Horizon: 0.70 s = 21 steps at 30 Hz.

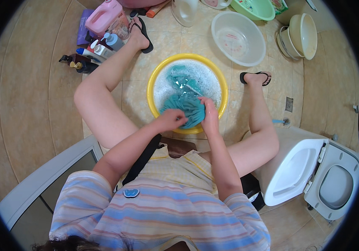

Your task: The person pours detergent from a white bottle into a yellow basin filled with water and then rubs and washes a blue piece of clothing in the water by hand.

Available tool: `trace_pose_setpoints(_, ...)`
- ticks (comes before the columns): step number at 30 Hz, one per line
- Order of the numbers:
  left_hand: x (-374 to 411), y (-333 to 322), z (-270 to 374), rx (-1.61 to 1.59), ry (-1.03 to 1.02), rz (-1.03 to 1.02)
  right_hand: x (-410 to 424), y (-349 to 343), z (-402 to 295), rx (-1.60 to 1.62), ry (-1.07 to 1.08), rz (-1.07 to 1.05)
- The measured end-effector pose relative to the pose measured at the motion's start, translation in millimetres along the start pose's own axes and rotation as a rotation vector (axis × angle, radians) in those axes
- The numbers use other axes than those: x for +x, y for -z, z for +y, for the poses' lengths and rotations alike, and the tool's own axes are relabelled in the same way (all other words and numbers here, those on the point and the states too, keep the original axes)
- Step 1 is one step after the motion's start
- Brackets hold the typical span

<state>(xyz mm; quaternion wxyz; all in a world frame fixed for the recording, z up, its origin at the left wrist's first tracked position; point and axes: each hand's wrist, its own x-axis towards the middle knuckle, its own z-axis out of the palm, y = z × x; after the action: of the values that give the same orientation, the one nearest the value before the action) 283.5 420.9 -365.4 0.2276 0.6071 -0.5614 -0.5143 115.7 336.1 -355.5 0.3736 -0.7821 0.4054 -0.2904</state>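
A round basin with a yellow rim stands on the floor between my legs, holding sudsy water. In it lies a wet teal garment, partly under the suds, its near part bunched at the basin's near edge. On the right side of the bunch, my right hand grips the cloth. My left hand is curled with its fingers at the near left of the cloth; whether it pinches any fabric cannot be told. A pale strip of trim shows on the garment in the water.
A translucent basin stands beyond at the right, near a green basin and stacked cream basins. Pump bottles and a pink jug are at the back left. A toilet is at the right, near a floor drain.
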Motion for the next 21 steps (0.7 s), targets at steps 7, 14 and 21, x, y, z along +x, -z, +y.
trace_pose_setpoints(7, 53, 15, -20, -0.37, -0.053, 0.3, 2, 18, -45, -0.147, 0.502, -0.186)
trace_pose_setpoints(14, 55, 5, -45, 0.037, 0.213, -0.084, -5, 30, -45, -0.196, 0.387, -0.239)
trace_pose_setpoints(21, 55, 20, -45, -0.36, 0.288, 0.138, -19, 40, -5, -0.2, 0.099, -0.46)
